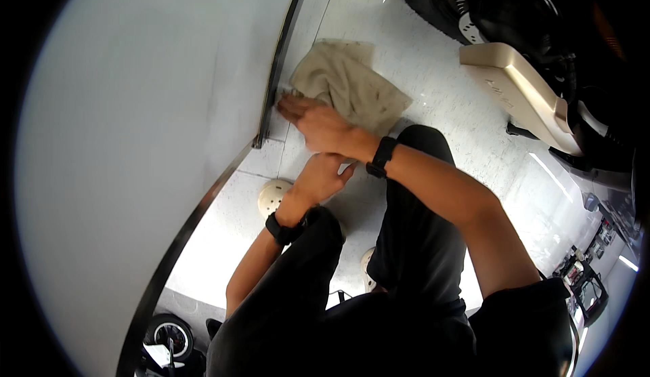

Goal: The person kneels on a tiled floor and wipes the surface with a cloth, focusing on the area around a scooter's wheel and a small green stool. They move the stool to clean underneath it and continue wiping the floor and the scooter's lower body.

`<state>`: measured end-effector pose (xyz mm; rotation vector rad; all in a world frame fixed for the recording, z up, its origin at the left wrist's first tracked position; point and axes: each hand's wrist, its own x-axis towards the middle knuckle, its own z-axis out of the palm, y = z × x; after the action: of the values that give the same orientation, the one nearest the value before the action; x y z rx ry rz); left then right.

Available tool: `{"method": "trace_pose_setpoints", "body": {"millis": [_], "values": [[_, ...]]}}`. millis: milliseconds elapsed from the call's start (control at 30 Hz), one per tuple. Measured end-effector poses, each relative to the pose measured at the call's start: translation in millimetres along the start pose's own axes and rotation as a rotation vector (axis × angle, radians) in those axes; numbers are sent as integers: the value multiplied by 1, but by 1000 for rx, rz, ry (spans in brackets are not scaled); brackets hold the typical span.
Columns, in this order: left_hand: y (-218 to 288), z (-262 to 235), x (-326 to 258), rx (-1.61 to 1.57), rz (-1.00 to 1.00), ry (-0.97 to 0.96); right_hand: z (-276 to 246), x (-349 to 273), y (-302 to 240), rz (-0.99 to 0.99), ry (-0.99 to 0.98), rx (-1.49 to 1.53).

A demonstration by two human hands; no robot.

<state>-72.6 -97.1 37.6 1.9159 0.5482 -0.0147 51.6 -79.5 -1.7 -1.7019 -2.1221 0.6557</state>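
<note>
A beige cloth [349, 82] with dark stains lies rumpled on the floor, its near left edge beside my right hand [321, 126]. That hand reaches to the foot of the white panel, its slightly blurred fingers stretched out toward the dark edge strip [271, 92]. A small blurred patch shows just beyond the fingertips; I cannot make out what it is. My left hand [318, 177] is bent inward below the right wrist, thumb out to the side. Its fingers are mostly hidden behind the right hand. Both wrists wear black bands.
The large white panel [149, 119] fills the left side. At the upper right stands a motorcycle with a black tyre [426, 4] and a gold-beige cover [518, 92]. My knees and beige clogs [272, 197] are below. Another wheel [169, 336] shows at the lower left.
</note>
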Motion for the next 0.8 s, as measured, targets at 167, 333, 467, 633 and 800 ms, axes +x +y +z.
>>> {"method": "trace_pose_setpoints", "body": {"millis": [167,333,467,633,800], "values": [[-4,-1,-5,-58,-41,-195,-10,-13,10,-87,-137,111],[-7,-5,-17,-112,-135,-159,-10,-21,-2,-48,-170,47],[-13,-19,-37,-29,-205,-3,-13,-13,15,114,114,-58],[-18,-29,-50,-81,-191,169,12,5,-11,93,197,27],[-20,-36,-47,-110,-246,137,34,10,-32,163,342,40]]}}
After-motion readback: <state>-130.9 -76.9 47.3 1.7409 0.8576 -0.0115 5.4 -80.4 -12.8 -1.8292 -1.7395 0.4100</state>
